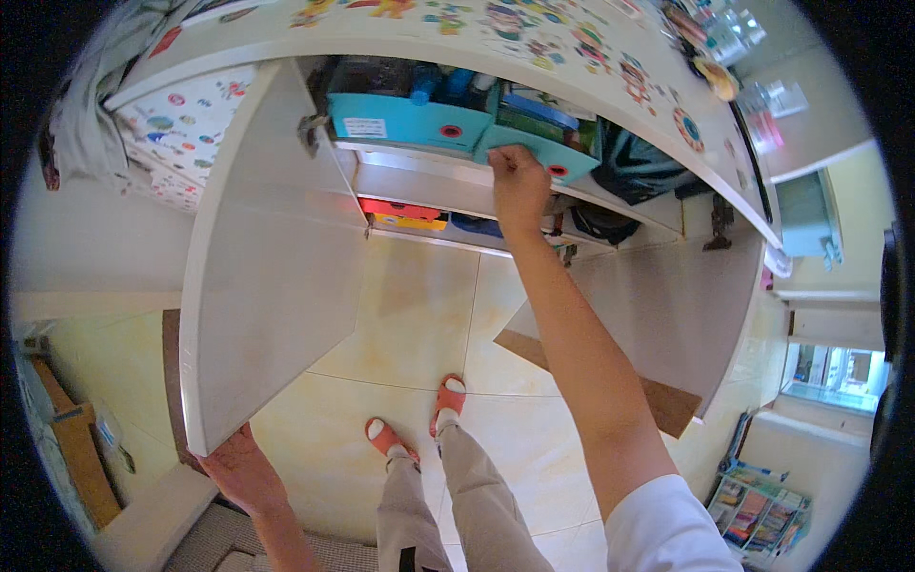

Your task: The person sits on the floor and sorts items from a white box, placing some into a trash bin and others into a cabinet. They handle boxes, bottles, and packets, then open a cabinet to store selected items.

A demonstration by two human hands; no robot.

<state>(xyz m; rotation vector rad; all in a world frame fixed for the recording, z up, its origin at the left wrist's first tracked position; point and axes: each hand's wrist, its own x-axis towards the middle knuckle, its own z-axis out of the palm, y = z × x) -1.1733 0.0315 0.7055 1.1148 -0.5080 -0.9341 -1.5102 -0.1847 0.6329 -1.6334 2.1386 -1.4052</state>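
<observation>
My left hand (243, 472) is at the lower corner of an open white cabinet door (279, 264), with its fingers partly hidden behind the panel. My right hand (520, 187) reaches up to the cabinet, its curled fingers against the left front corner of a turquoise storage box (582, 159). That box sits at a slant on the upper shelf and has a red-ringed finger hole. Its contents include blue and green items. Beside it on the left stands a second turquoise box (411, 121) bearing a white label, with dark and blue items inside.
A dark bag (640, 161) lies right of the boxes. The lower shelf (429, 184) holds red and yellow boxes (404, 213) and a black bag (604, 223). Another door (665, 300) stands open at right. Bottles (733, 36) stand above the sticker-covered top (543, 32). Tiled floor (422, 314) lies below.
</observation>
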